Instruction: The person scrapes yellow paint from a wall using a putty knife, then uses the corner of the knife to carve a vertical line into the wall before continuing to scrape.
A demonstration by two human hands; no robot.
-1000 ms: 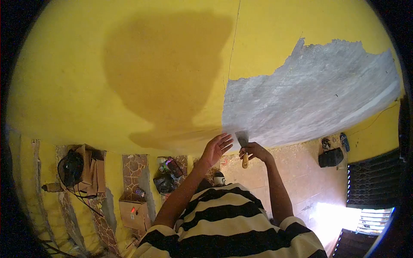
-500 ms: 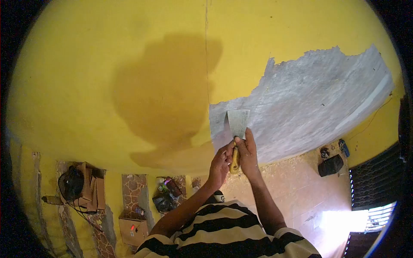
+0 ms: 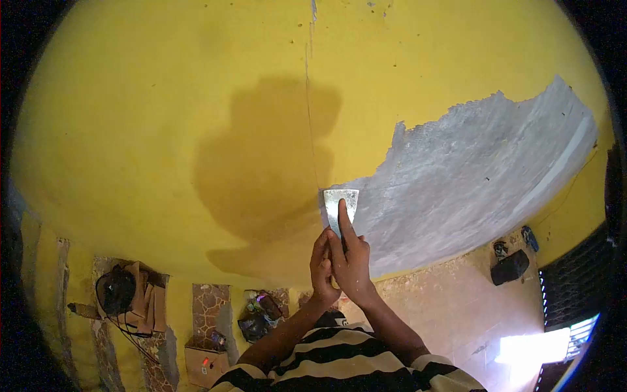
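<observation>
A metal scraper (image 3: 334, 204) lies with its blade against the wall, at the left upper corner of a bare grey patch (image 3: 450, 176). Yellow paint (image 3: 261, 39) covers the wall above and to the left. My right hand (image 3: 353, 264) is wrapped round the scraper, its index finger stretched along the blade. Beside it, my left hand (image 3: 322, 268) is closed at the handle, which the hands mostly hide. A thin crack runs up the paint from the blade's corner.
Below the wall at left are a black fan (image 3: 116, 291), cardboard boxes (image 3: 206, 364) and dark bags (image 3: 253, 325). A black box-shaped object (image 3: 509, 267) sits on the floor at right, near a dark grille (image 3: 575, 281) and bright light.
Both hands and the scraper have shifted left and lower in view, and the blade now meets the patch's corner. My right index finger has moved onto the blade. The view has tilted slightly.
</observation>
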